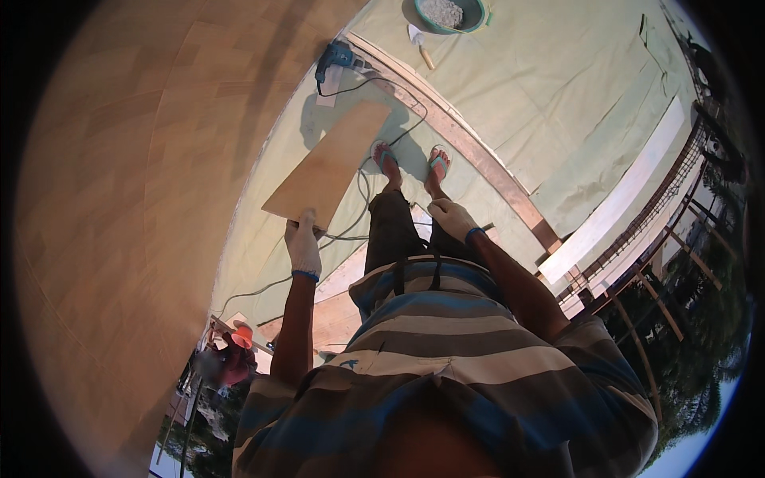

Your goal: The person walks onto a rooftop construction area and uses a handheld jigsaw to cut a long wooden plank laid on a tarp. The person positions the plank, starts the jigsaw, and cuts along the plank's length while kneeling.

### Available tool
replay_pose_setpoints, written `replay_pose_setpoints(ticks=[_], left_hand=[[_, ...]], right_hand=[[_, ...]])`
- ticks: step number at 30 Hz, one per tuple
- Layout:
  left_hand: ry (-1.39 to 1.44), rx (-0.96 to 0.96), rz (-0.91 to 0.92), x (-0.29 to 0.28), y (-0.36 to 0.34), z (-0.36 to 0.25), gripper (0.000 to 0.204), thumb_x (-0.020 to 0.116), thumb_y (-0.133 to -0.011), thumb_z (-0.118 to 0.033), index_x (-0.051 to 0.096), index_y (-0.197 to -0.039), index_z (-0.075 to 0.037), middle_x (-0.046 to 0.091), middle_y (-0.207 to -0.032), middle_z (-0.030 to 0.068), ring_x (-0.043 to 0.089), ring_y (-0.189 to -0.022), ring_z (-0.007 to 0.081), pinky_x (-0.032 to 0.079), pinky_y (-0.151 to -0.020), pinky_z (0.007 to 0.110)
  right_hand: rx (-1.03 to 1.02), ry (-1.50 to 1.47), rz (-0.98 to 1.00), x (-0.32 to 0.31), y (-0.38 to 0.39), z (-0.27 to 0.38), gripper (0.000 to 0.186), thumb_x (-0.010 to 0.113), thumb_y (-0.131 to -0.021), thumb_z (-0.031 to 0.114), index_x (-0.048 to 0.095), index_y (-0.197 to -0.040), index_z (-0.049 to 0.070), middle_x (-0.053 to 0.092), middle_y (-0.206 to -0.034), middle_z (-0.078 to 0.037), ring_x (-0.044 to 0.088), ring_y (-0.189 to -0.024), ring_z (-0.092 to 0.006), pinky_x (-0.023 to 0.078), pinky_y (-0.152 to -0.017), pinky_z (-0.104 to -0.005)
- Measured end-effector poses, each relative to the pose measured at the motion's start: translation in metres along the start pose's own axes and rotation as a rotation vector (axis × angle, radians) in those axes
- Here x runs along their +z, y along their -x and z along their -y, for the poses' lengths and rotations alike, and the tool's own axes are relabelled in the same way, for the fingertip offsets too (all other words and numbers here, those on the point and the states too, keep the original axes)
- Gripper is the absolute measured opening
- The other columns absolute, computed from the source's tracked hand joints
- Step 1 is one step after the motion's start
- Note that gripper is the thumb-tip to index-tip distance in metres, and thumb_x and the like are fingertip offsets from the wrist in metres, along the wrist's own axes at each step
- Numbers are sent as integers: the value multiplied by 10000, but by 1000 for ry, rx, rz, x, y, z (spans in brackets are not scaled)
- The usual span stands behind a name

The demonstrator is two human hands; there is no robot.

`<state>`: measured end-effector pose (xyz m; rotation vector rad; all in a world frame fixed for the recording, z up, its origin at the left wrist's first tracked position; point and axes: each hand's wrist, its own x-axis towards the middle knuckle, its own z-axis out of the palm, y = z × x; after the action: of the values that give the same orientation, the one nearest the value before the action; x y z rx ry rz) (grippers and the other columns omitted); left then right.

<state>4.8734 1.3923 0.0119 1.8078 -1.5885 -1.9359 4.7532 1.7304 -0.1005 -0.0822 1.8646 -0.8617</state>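
A thin, tapered tan panel (333, 163) is gripped at its near edge by my left hand (304, 245), in a white glove with a blue cuff. The panel slants up and away, its narrower end beyond my left foot. My right hand (452, 219), gloved the same way, is beside my right thigh with its fingers curled closed. Whatever it holds, if anything, is hidden. A blue corded power drill (339, 60) lies past the panel's far end on a small pale board (328, 90).
On my left rises a large curved wall (119, 175) of tan panels. A dark cable (426, 111) loops around my feet. Farther off are a trowel (421, 46) and a teal basin (450, 28) of grey mix. Wooden planks (494, 171) cross the sheeted floor. A person in an orange hat (242, 335) is at lower left.
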Motion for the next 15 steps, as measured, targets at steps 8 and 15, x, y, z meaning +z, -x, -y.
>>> replay_pose_setpoints(ticks=[8,15], left_hand=[[138,-39,32,29,132,-11,413,656,-1018,-301,576,-1311,-21,655,-1166,66,655,-979,119,552,-838,282],[179,-78,224,82,192,-19,473,647,-1023,-299,512,-1380,-19,638,-1188,71,635,-1023,130,524,-863,295]], right_hand=[[330,-645,565,25,13,87,697,503,-1023,646,605,-1285,8,713,-1207,-160,677,-1132,-305,519,-951,-365],[326,-1292,493,13,28,84,537,511,-1078,407,466,-1450,23,587,-1420,-184,605,-1300,-298,493,-1111,-452]])
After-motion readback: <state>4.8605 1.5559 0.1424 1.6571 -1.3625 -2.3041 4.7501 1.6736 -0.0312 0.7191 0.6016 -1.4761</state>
